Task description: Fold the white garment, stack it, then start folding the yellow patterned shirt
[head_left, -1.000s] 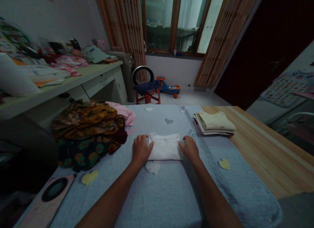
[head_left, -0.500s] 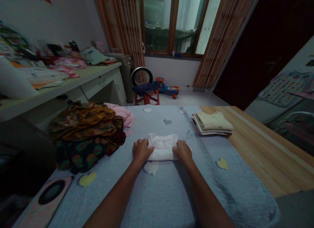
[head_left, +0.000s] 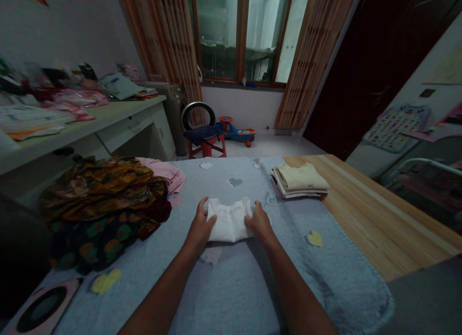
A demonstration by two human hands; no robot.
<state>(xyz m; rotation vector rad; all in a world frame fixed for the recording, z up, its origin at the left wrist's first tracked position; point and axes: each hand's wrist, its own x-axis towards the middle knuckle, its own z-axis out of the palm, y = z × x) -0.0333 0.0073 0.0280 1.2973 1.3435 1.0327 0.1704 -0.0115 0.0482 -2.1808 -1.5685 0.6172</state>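
Observation:
A small folded white shirt [head_left: 229, 223] is between my two hands over the blue blanket [head_left: 231, 287], its neckline edge facing away from me. My left hand [head_left: 200, 225] grips its left side, thumb on the near face and fingers around the outer edge. On the opposite side my right hand [head_left: 258, 222] holds it the same way. The cloth bends slightly in the middle, and its near edge seems a little raised above the blanket. To the right lies a neat stack of folded clothes [head_left: 300, 181] with a cream top uppermost.
A loose heap of patterned clothes [head_left: 101, 205] lies on the left, with a pink cloth [head_left: 166, 173] behind it. A pink case with a dark round face [head_left: 45, 308] sits at the near left corner. Bare wooden tabletop [head_left: 361, 205] shows at right. Beyond stands a red stool [head_left: 207, 147].
The white shirt has gone from lying flat to being gripped at both sides and bent in the middle. My fingers have straightened along its edges. The view has turned slightly right.

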